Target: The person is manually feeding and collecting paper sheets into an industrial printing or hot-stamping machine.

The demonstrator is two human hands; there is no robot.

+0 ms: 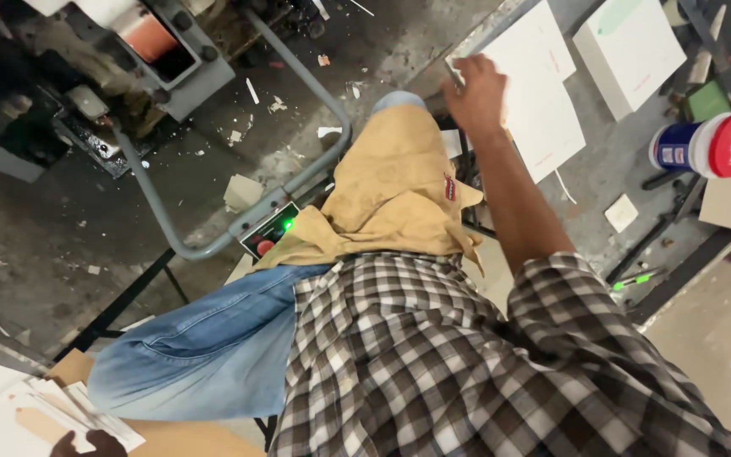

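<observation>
One right hand [475,85] pinches white sheets [543,93] at the table edge [467,42].

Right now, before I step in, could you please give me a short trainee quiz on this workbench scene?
1. True or false: the cloth draped over the person's lap is blue.
2. The right hand is at which thing? A) the white sheets on the table; B) a grey pedal frame; C) a green pen.
3. What colour is the lid of the jar near the table's right edge?

Key: 1 false, the cloth is tan. 2 A. 3 red.
</observation>
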